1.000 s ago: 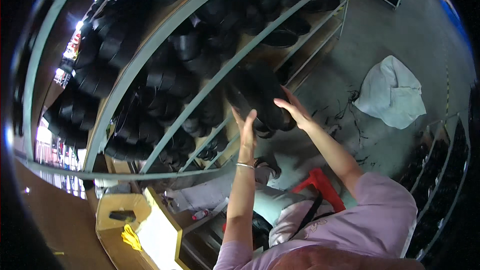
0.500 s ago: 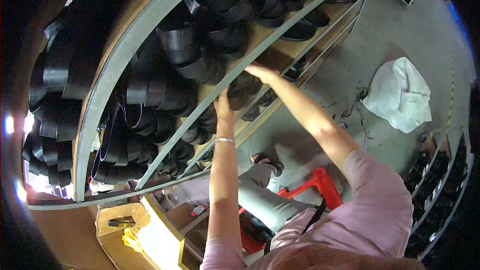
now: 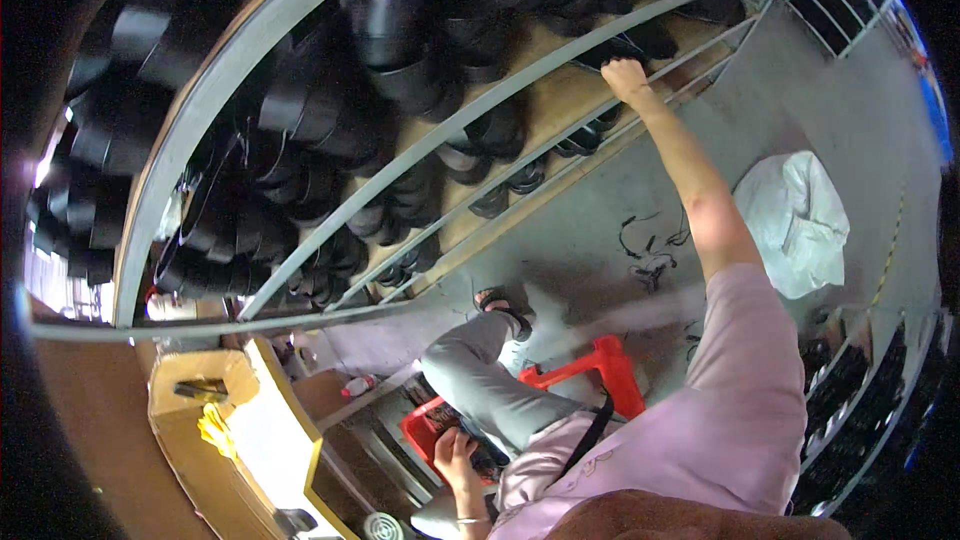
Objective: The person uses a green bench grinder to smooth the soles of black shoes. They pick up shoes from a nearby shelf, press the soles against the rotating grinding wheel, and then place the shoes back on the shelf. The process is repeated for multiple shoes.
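My right hand (image 3: 625, 78) reaches out to the far end of a shelf, its fingers curled at the edge of a flat black coil (image 3: 652, 38); the fingertips are partly hidden. Drawn back near my lap, my left hand (image 3: 455, 455) has its fingers loosely bent, and nothing shows in them. It is beside a red plastic frame (image 3: 418, 428) with dark items in it. Stacks of coiled black bands (image 3: 400, 50) fill the upper shelf level, and smaller black coils (image 3: 480, 145) sit on the level below.
Grey metal rails (image 3: 480, 105) edge the shelves. On the floor stand a red plastic stool (image 3: 605, 370) and a white sack (image 3: 795, 225), with black scraps (image 3: 650, 265) nearby. A cardboard box (image 3: 185, 430) holding a yellow cloth (image 3: 215, 430) is at lower left. Racks (image 3: 850, 390) line the right.
My right hand has moved right along the shelf to the flat black coil. My left hand has left the shelf and come down beside my lap. The view has shifted a little.
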`<state>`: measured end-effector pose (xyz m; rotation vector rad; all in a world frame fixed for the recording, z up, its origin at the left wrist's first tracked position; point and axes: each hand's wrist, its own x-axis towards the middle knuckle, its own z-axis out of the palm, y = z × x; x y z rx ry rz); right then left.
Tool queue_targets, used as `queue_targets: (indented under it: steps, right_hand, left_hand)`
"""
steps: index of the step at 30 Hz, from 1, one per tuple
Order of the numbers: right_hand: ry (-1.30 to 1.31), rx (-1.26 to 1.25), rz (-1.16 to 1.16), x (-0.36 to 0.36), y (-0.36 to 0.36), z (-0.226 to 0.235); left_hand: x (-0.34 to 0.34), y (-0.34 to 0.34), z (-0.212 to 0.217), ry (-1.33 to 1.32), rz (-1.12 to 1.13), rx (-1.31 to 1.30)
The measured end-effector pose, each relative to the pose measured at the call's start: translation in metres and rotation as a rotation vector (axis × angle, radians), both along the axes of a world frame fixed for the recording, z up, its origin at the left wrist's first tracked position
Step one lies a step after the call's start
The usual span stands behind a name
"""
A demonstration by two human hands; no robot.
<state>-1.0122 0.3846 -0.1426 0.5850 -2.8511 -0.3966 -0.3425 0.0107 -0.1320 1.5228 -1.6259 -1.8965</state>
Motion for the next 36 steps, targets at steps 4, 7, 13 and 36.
queue_targets:
  steps: [4, 7, 13, 36]
  right_hand:
    - [0.182, -0.029, 0.194, 0.005, 0.012, 0.007]
    - [0.191, -0.203, 0.319, 0.045, -0.007, 0.023]
    - [0.338, -0.343, 0.341, 0.11, 0.061, 0.038]
    - [0.791, -0.485, 0.366, 0.015, 0.06, -0.036]
  left_hand:
    - [0.054, -0.012, 0.009, -0.04, 0.025, -0.056]
    - [0.082, -0.007, 0.026, -0.052, 0.116, -0.123]
    - [0.124, 0.01, 0.009, -0.051, 0.149, -0.193]
    - [0.232, 0.039, 0.054, -0.431, 0.407, -0.654]
